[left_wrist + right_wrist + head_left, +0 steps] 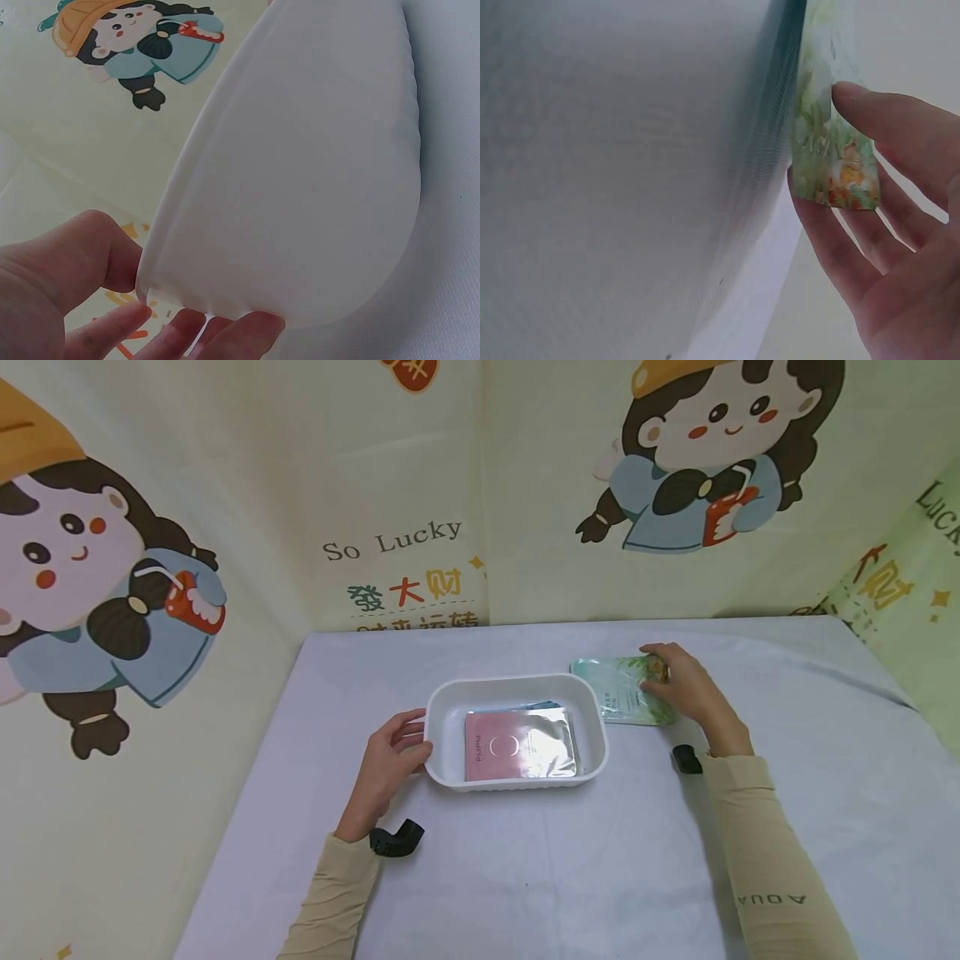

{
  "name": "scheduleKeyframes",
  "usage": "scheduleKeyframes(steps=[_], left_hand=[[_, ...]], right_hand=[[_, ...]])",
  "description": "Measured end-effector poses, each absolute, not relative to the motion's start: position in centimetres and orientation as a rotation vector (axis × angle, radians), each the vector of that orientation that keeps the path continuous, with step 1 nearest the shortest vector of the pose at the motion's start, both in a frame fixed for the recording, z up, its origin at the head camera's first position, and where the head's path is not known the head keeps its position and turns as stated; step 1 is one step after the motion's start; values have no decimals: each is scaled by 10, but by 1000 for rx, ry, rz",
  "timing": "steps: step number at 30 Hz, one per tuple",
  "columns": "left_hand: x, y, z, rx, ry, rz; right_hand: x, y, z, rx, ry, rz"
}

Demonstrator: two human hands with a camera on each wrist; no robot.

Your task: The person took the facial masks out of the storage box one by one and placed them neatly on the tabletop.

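Observation:
At the left end of a white plastic tray point(517, 785), my left hand point(386, 764) holds the end wall, thumb near the rim and fingers along the outside. The left wrist view shows the smooth outer wall of that tray point(300, 165) beside the fingers point(180, 330). Inside the tray lies a pink, partly shiny mask sachet point(487, 747), with a blue sachet point(542, 705) peeking out behind it. My right hand point(686, 685) pinches the right end of a green, leaf-printed sachet point(611, 689). In the right wrist view the thumb presses on the printed face of the green sachet point(817, 161).
A white cloth covers the table point(480, 877). Cartoon-printed curtains point(540, 593) hang behind it and at both sides. Each wrist carries a small black camera point(397, 839). The green sachet overlaps the tray's back right corner in the head view.

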State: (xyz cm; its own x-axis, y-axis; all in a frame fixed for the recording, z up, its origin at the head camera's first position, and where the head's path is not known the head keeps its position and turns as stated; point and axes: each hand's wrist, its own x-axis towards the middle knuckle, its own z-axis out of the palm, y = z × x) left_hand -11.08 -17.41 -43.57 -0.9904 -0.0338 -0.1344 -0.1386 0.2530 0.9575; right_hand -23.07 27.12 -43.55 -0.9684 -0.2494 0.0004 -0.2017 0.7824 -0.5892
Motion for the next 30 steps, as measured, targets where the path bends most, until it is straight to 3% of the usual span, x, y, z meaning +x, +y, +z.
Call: scheduleKeyframes(steps=[30], left_hand=[[-111,-175,-436,-157,2404,1854]], right_hand=[[-229,266,-426,-397,2857,-985]])
